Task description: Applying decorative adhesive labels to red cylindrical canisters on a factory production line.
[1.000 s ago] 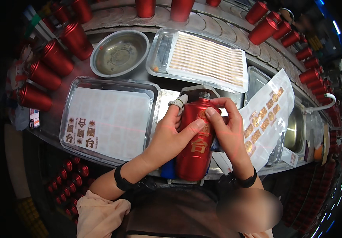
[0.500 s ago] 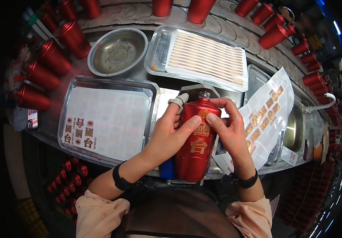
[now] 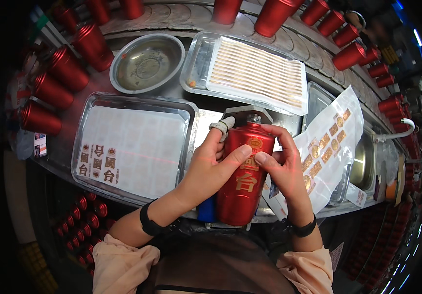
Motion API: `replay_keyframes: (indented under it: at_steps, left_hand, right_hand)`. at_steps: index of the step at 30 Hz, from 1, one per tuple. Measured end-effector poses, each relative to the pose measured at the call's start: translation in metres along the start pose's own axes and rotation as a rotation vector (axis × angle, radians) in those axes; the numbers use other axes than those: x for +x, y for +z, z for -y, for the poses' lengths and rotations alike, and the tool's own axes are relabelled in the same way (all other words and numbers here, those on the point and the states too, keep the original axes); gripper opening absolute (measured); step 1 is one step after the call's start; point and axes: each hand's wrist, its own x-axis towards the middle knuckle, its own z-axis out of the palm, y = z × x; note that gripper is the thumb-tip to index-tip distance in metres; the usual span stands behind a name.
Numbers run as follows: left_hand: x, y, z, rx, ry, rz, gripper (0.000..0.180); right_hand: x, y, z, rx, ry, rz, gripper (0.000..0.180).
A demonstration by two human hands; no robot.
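Note:
A red metallic bottle [image 3: 238, 203] with gold characters and a gold emblem leans toward me, its clear neck pointing away. My left hand [image 3: 216, 164] is wrapped round its left side, the thumb pressed on the front near the upper character. A whitish wrap covers one left fingertip. On the other side my right hand [image 3: 284, 164] grips the bottle, its thumb on the front below the emblem and its forefinger near the shoulder. Close to the right hand lies a white sheet of gold decals [image 3: 329, 147]. Left of the bottle, a metal tray [image 3: 187, 142] holds a pale sheet with a few gold-brown character decals.
A metal bowl of liquid [image 3: 147, 62] stands at the back left, beside a tray [image 3: 197, 73] with a gold-striped sheet [image 3: 257, 73]. Red bottles [image 3: 54, 90] line the left. More ride a curved plate conveyor [image 3: 181, 17] behind. A sink [image 3: 365, 161] with a white tap [image 3: 402, 128] is at right.
Both thumbs have slid slightly down the bottle's front, the right one now uncovering the emblem. The bottles on the conveyor have moved to the right.

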Motion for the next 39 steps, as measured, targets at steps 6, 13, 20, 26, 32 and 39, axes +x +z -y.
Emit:
replay_keyframes:
  at_steps: [6,13,20,26,32,39]
  left_hand:
    - [0.001,-0.004,-0.002,-0.026,-0.025,0.026,0.060]
    - [0.002,0.001,-0.008,0.043,-0.051,0.024,0.062]
    - [0.003,-0.005,-0.006,0.037,-0.069,0.021,0.061]
    - [0.001,-0.004,-0.002,0.025,-0.093,0.007,0.063]
    - [0.000,-0.012,0.000,0.018,-0.090,0.076,0.072]
    - [-0.007,-0.017,0.000,0.015,-0.088,0.135,0.084]
  right_hand:
    - [0.002,0.000,0.004,0.112,0.011,0.064,0.058]
    - [0.000,-0.001,0.002,0.143,0.044,0.065,0.054]
    - [0.001,-0.001,0.002,0.207,0.068,0.072,0.051]
    - [0.000,0.006,0.009,-0.050,0.041,0.001,0.047]
    - [0.000,-0.003,0.001,0.027,0.029,0.033,0.054]
    - [-0.006,0.005,0.006,-0.096,-0.017,0.017,0.065]
